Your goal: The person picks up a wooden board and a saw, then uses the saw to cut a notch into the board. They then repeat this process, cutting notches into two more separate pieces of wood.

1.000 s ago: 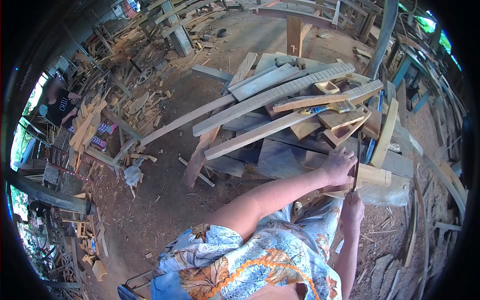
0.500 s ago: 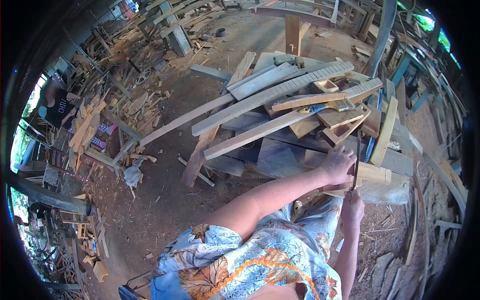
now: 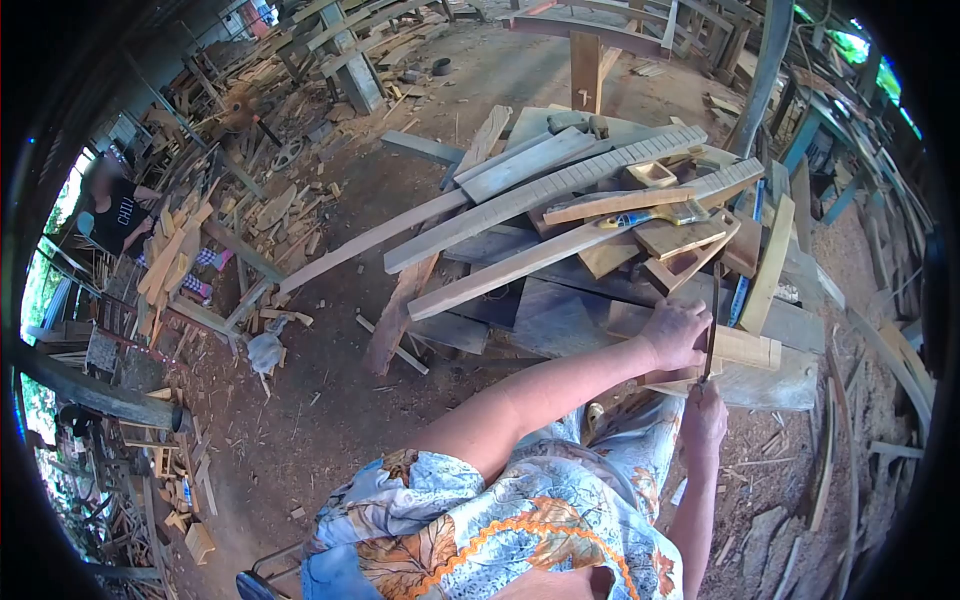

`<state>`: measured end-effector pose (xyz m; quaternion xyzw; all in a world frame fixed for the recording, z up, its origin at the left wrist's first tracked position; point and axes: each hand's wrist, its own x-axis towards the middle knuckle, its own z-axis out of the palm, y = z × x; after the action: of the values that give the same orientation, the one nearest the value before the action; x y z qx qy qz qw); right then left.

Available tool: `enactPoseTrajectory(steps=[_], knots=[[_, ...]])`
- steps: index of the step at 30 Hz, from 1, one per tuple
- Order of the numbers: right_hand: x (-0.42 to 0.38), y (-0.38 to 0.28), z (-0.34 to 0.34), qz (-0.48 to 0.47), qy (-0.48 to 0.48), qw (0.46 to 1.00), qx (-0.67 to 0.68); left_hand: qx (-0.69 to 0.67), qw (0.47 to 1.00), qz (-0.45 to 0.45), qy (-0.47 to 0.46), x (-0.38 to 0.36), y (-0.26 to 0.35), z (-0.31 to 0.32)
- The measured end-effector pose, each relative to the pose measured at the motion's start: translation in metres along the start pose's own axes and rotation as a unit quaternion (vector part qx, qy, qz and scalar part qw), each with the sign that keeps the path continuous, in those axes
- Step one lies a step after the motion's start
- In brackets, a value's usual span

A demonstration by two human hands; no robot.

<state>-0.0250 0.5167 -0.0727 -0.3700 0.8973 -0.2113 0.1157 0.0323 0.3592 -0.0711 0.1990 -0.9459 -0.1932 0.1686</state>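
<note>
My right hand (image 3: pixel 706 408) is closed around the lower end of a tool with a long, thin dark blade (image 3: pixel 713 310). The blade stands almost edge-on to me, so its exact kind does not show. Just left of it, my left hand (image 3: pixel 680 335) is closed over a pale wooden piece (image 3: pixel 748 348) at the near side of the workbench. The fingertips and most of the gripped wood are hidden. Beyond my hands lie hollowed wooden boxes (image 3: pixel 690 262), a paintbrush (image 3: pixel 655 215) and a curved wooden strip (image 3: pixel 770 265).
Long boards (image 3: pixel 540 205) lie stacked across the workbench (image 3: pixel 790 385), several overhanging its left side. Another person (image 3: pixel 118 215) sits at the far left beside a pile of wood offcuts (image 3: pixel 172 255). Scraps and shavings litter the dirt floor (image 3: pixel 330 420). More timber leans at the right.
Almost nothing differs. The blade and both my hands stay in nearly the same place, with at most a very slight shift.
</note>
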Motion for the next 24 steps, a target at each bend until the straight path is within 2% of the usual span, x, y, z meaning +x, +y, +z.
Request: enactPoseTrajectory(steps=[7, 24], knots=[[0.0021, 0.0068, 0.0056, -0.018, 0.007, 1.0, 0.003, -0.002, 1.0, -0.004, -0.009, 0.0013, -0.0005, 0.0], [-0.0015, -0.0023, 0.0017, 0.005, 0.004, 1.0, 0.002, 0.004, 1.0, -0.005, -0.012, 0.0011, -0.0011, 0.0019]])
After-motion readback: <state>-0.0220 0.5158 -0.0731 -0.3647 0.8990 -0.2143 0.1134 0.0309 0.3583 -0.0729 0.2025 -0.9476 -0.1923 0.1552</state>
